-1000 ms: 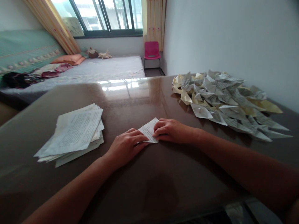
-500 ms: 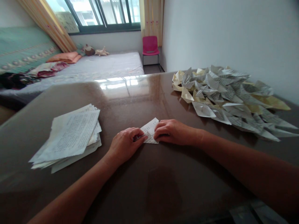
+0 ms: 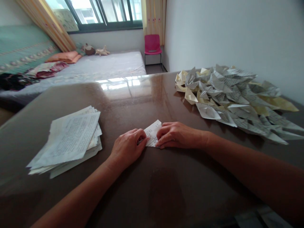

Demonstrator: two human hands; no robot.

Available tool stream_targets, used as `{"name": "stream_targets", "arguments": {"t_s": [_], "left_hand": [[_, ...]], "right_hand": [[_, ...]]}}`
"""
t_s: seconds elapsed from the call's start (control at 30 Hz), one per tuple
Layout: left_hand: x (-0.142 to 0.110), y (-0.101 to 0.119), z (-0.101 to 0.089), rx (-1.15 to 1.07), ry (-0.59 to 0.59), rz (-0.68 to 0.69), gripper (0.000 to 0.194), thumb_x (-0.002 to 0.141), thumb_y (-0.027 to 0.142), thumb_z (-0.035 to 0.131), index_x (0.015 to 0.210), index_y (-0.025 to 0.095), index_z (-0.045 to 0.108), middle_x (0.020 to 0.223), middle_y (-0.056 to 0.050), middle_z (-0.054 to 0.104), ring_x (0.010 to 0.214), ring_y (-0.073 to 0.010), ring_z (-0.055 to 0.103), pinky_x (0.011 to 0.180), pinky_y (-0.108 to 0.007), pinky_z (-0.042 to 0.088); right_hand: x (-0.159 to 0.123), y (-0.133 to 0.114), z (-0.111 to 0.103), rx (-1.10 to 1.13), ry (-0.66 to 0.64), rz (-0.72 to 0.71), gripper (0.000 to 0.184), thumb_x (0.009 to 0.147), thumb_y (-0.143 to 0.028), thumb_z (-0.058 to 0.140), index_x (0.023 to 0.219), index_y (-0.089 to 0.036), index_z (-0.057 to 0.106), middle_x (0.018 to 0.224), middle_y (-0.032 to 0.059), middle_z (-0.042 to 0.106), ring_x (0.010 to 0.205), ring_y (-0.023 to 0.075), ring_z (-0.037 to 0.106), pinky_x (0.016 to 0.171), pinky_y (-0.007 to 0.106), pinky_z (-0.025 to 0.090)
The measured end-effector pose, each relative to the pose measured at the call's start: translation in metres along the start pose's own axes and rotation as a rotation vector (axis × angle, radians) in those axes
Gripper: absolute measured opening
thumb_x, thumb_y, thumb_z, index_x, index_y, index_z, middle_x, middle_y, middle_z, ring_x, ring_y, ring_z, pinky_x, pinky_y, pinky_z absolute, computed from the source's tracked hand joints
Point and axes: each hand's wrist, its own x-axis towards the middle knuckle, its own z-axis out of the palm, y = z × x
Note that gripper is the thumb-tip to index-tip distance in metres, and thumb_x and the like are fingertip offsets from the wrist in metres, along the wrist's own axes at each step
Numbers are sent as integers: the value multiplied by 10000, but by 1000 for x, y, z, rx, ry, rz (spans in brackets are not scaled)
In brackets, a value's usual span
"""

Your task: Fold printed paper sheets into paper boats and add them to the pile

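Paper (image 3: 152, 129), folded small and marked with lines of characters, is seen from the head-worn camera at the middle of a glossy brown worktop (image 3: 114, 110), held between two bare hands. Its left end is pinched between the thumb and curled fingers of the left hand (image 3: 128, 145), while its right side is gripped under the bent, bunched fingers of the right hand (image 3: 179, 135). A pointed corner is left exposed between them, aimed away from the person. To the left, a loose stack of written sheets (image 3: 68, 136) is set well apart; to the right, folded paper shapes (image 3: 218, 85) are heaped near the wall (image 3: 225, 34). Beyond the worktop, a bed (image 3: 116, 65) and a pink chair (image 3: 152, 44) are lit by a window (image 3: 116, 12).
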Motion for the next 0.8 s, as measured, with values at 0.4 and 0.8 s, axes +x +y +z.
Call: {"name": "stream_targets", "arguments": {"t_s": [0.4,0.8], "left_hand": [[-1,1,4,186,80,6,218,937,378,437,886,226,586,856,-13,626,787,-171,576,600,-256,402],[-34,9,-8,348,103,552,327,899,114,437,1149,180,637,1202,-60,658,1062,-221,599,816,-354,514]], "right_hand": [[1,2,2,-48,-14,-26,276,935,-375,505,1068,-242,706,1016,41,670,936,147,540,823,261,409],[0,-8,-2,-152,-20,-35,258,945,-345,494,1070,-255,701,1008,38,668,923,137,547,800,255,408]]}}
